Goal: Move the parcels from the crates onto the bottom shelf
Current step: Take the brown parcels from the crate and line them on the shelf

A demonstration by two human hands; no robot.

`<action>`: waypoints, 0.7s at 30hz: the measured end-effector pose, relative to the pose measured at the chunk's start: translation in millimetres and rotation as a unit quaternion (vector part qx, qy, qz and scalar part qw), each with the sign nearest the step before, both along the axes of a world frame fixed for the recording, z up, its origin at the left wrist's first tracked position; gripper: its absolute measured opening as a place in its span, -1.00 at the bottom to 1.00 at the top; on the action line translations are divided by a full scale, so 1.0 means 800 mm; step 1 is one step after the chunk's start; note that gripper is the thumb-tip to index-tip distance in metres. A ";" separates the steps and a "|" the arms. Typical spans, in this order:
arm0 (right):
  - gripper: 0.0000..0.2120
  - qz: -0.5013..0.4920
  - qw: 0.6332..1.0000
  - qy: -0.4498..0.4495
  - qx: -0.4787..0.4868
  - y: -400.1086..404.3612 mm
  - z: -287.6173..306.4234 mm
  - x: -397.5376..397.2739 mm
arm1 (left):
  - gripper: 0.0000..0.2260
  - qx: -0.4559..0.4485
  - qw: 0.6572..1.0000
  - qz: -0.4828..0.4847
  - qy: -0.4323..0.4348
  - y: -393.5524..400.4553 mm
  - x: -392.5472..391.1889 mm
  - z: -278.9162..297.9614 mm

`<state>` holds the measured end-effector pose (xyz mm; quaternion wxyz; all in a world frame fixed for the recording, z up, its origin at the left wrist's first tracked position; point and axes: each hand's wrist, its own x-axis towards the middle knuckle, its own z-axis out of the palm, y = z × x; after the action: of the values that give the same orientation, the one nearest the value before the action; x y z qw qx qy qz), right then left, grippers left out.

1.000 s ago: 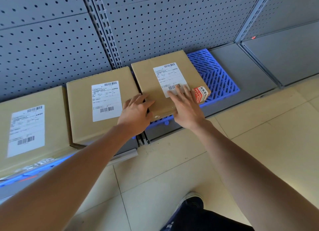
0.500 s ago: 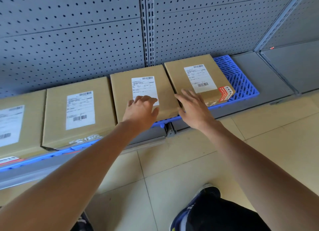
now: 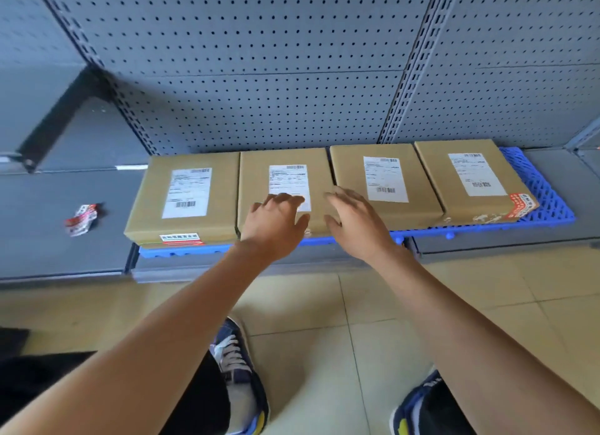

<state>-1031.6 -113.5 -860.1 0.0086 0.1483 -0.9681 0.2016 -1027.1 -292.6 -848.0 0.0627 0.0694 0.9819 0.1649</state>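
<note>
Both hands, left hand [image 3: 276, 221] and right hand [image 3: 355, 221], are hovering spread and empty over the second parcel [image 3: 285, 191]

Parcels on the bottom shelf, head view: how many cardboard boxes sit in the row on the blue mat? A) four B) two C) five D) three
A: four boxes lie side by side on the blue mat, a first parcel, second parcel, third parcel and fourth parcel, each with a white label on top.

Matt cardboard parcels [image 3: 383, 181] — blue plastic grid mat [image 3: 539, 187]
</note>
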 end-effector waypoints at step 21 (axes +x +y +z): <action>-0.55 0.314 0.947 -0.033 -0.053 -0.470 0.119 0.096 | -0.59 -0.040 0.930 0.363 0.029 -0.436 0.243 0.151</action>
<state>-954.5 -489.2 -765.1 -0.0794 0.4372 -0.8602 0.2503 -833.0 -641.3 -726.9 -0.0272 -0.2897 0.9472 0.1349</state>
